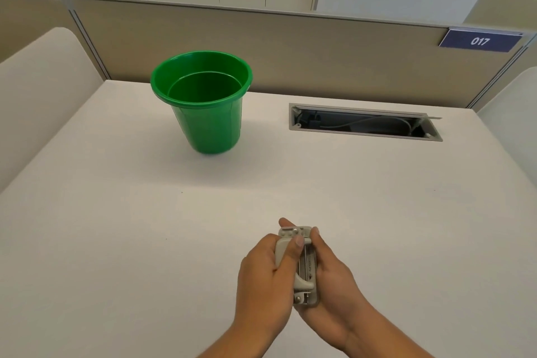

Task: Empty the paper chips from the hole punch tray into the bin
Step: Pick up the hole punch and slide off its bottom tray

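Head view: hole punch [302,267] mid-desk [116,212].

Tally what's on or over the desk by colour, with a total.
Green: 1, the bin
Grey: 1, the hole punch, gripped by the left hand and right hand
Total: 2

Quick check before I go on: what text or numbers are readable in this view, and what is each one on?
"017": white digits on the blue sign fixed to the partition at the far right.
Small dark print on the hole punch, held between the left hand and right hand: too small and blurred to read.
The green bin shows no lettering.
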Demonstrator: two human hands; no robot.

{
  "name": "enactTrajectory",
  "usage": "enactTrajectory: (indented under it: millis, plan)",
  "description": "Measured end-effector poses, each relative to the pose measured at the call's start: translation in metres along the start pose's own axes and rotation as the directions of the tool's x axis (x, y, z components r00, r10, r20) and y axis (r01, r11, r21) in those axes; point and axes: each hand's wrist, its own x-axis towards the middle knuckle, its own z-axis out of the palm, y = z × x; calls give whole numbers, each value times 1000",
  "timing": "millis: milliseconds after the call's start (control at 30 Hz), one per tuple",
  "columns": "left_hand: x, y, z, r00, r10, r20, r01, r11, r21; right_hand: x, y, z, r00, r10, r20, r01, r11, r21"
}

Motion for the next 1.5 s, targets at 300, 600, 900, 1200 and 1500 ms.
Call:
enactTrajectory:
  millis: [300, 600, 900, 1200, 1500]
  plan:
    - [2, 11, -8, 999, 8, -38, -9, 1000, -27, -3, -3, 14, 1000, 13, 11, -14, 998, 59]
    - [1, 17, -6, 999, -1, -41, -2, 996, -84, -7, -13, 18, 997, 30, 66, -33, 999, 37]
    - [14, 26, -20, 996, 8, -86, -19, 991, -130, -23, -29, 16, 974, -23, 227, 94, 946, -309]
    - [19, 27, -20, 996, -30, -86, 21, 995, -96, -29, -33, 18, 929, 6, 371, 184, 861, -474]
    - [20, 24, -20, 993, -23, -113, 16, 998, -64, -28, -30, 24, 935, -17, 353, 199, 852, -485]
